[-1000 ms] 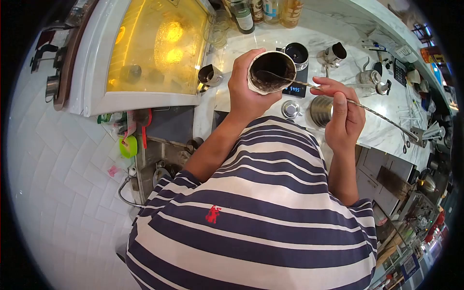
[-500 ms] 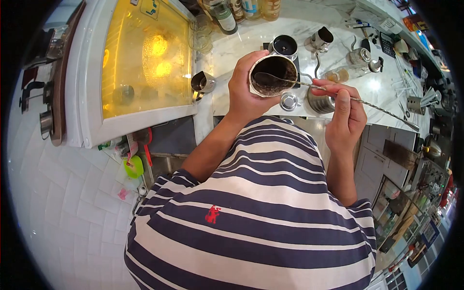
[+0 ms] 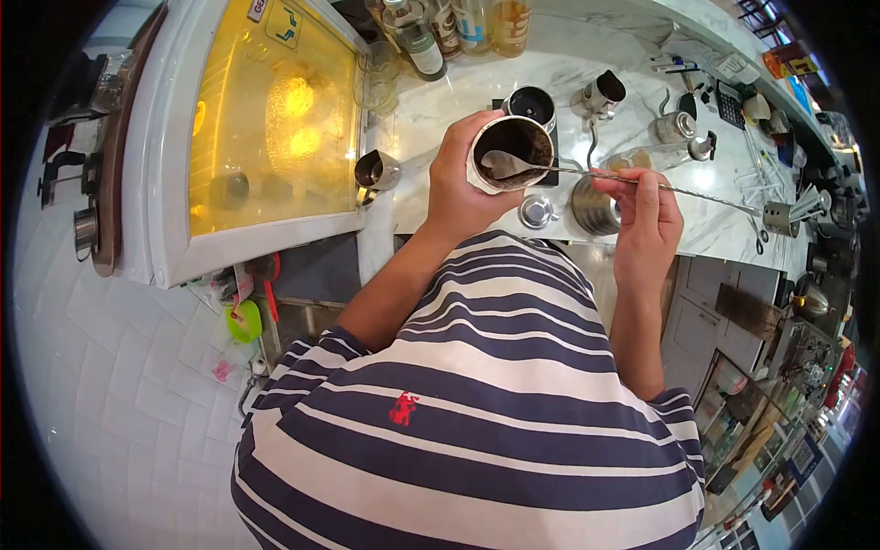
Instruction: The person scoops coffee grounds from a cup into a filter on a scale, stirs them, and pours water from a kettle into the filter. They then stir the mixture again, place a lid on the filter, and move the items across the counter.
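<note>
My left hand is wrapped round a pale cup, its mouth tipped toward me. Dark brown powdery residue coats the cup's inner wall. Pinched between the thumb and fingers of my right hand is a long bar spoon with a twisted metal handle. The spoon's bowl lies inside the cup, over the dark interior. Just behind the cup stands a round container with a black inside. A small metal lidded piece is close below the cup, and a steel kettle sits between my hands.
A steel pitcher stands left of the cup, beside a fridge with a yellow-lit glass door. Several bottles line the back of the marble counter. Another steel pitcher and a calculator are to the right.
The bar spoon's bowl has turned and moved slightly left in the cup, showing lighter now. Both hands have shifted a little left and down in view.
</note>
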